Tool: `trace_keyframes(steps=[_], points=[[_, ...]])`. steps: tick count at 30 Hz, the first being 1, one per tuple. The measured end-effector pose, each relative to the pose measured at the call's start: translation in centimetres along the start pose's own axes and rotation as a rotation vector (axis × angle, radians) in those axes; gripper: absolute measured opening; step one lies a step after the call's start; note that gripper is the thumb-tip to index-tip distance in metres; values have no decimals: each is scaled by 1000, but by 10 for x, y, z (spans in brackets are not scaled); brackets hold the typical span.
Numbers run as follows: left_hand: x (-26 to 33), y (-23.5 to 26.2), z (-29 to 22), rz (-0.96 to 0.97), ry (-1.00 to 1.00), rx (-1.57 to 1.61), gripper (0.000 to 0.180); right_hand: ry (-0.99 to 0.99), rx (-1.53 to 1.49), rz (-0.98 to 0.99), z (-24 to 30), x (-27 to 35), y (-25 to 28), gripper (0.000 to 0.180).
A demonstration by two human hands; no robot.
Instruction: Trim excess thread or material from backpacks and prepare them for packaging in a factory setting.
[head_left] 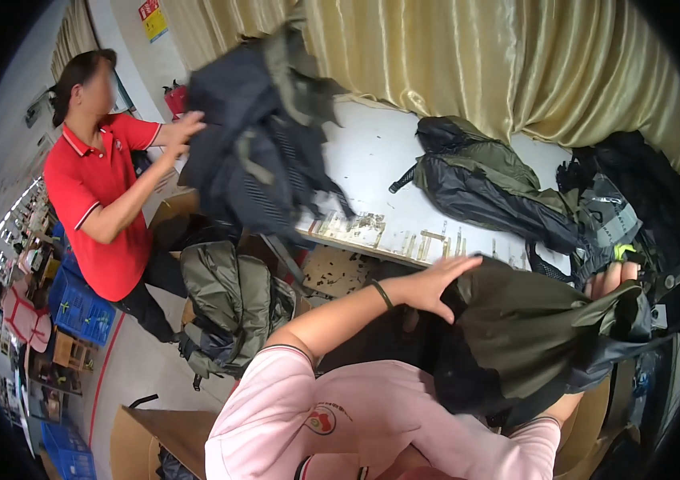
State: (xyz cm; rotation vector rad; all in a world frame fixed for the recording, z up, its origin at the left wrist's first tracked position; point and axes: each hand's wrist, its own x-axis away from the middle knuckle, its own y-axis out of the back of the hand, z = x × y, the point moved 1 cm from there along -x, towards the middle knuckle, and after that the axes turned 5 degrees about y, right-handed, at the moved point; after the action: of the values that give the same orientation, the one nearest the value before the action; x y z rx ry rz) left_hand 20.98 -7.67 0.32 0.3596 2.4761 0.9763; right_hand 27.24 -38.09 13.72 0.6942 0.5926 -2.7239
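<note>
2 hands on an olive backpack [532, 336] at 4 o'clock

A yellow-and-red wall sign [153, 19] hangs at 11 o'clock; the left hand [434, 286] lies spread flat on the pack; the right hand [614, 280] curls around its far edge; blue crates [82, 314] at 8 o'clock, contents unclear.

workshop | backpacks [508, 188] piled on worn worktable [372, 152] | cardboard boxes [148, 436], blue crates [80, 308]
</note>
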Motion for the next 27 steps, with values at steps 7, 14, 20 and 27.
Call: trace_keyframes(steps=[7, 14, 20, 27], points=[[19, -63, 25, 194, 112, 403, 20, 67, -274, 99, 60, -25, -21, 20], [77, 79, 1, -499, 139, 119, 17, 414, -316, 491, 10, -63, 122, 77], [131, 171, -117, -628, -36, -453, 12, 410, -71, 335, 1, -53, 78, 56], [218, 66, -78, 387, 540, -368, 27, -631, 81, 282, -96, 49, 95, 25]])
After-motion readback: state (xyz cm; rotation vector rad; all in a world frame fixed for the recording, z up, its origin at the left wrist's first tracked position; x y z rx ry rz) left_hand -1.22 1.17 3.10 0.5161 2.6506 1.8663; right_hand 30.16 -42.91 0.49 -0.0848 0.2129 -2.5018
